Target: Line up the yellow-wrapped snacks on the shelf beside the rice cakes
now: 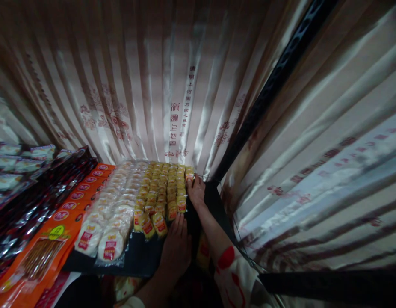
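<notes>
Rows of small yellow snack packets (158, 190) with red labels stand on the black shelf (143, 252). At the back right end of these rows, my right hand (196, 191) pinches a yellow snack packet (189, 172) between thumb and fingers. My left hand (177, 241) lies at the near end of the rightmost rows, fingers stretched out and close together, the tips against the front packets. Its thumb is hidden. Left of the yellow packets run two rows of round white crackers (110, 244) in clear wrappers.
Orange bags of brown sticks (47, 252) overlap along the left, beside dark shiny packets (57, 192) and white packets (16, 164). A pleated printed curtain (146, 85) hangs behind. A black metal post (265, 98) rises at the shelf's back right corner.
</notes>
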Action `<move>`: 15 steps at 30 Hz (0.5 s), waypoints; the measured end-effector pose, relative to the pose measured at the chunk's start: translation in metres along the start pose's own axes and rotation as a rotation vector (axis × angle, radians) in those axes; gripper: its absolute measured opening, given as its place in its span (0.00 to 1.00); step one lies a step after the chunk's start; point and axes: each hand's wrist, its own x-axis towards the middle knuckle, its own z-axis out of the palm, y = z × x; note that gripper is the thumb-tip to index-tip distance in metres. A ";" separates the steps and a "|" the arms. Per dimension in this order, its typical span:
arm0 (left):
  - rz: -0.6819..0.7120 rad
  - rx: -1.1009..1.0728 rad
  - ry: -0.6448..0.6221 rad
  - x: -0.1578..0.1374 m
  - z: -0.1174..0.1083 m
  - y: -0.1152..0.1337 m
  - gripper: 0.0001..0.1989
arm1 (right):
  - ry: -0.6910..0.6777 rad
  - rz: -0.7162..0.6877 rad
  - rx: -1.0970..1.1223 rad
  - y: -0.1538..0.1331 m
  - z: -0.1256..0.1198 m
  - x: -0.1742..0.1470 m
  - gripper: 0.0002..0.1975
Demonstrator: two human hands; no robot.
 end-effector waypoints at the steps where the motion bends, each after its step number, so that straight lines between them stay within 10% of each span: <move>1: 0.000 0.000 0.005 0.000 0.001 0.000 0.20 | 0.012 0.003 0.007 0.001 -0.003 -0.001 0.24; 8: 0.005 -0.006 0.035 -0.002 0.009 -0.002 0.21 | 0.073 -0.095 0.057 0.005 -0.045 -0.031 0.21; 15: 0.035 -0.076 0.118 -0.006 0.014 -0.005 0.23 | 0.051 -0.117 -0.009 0.028 -0.099 -0.135 0.20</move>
